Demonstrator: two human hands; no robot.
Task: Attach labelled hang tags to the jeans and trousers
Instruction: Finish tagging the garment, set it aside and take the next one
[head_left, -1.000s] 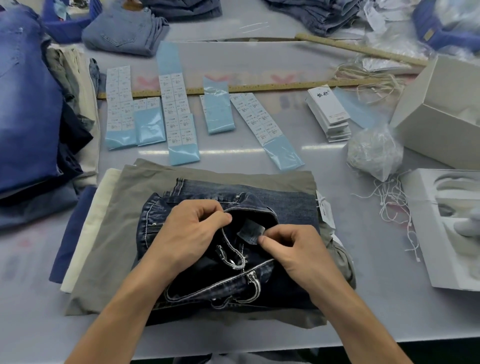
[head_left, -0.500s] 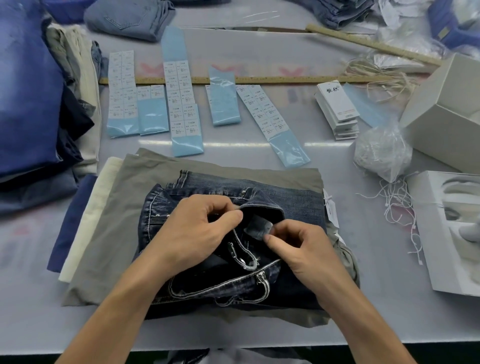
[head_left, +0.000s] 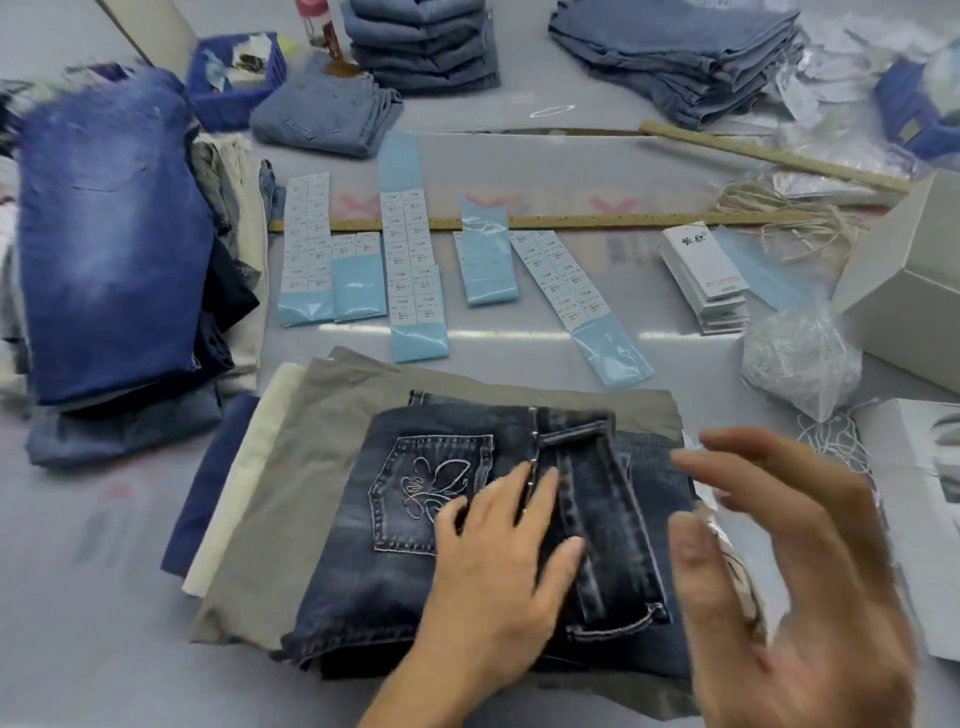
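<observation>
Denim jeans (head_left: 467, 530) folded | left hand (head_left: 498, 561) flat on them | right hand (head_left: 779, 561) open, blurred, cropped

My right hand (head_left: 779, 561) was smeared by motion blur, so I couldn't tell whether it touched the jeans (head_left: 467, 545). My left hand (head_left: 498, 561) hid part of their waistband. The printing on the label strips (head_left: 410, 254) was too small to read. The box (head_left: 924, 525) at near right ran off the edge.
</observation>
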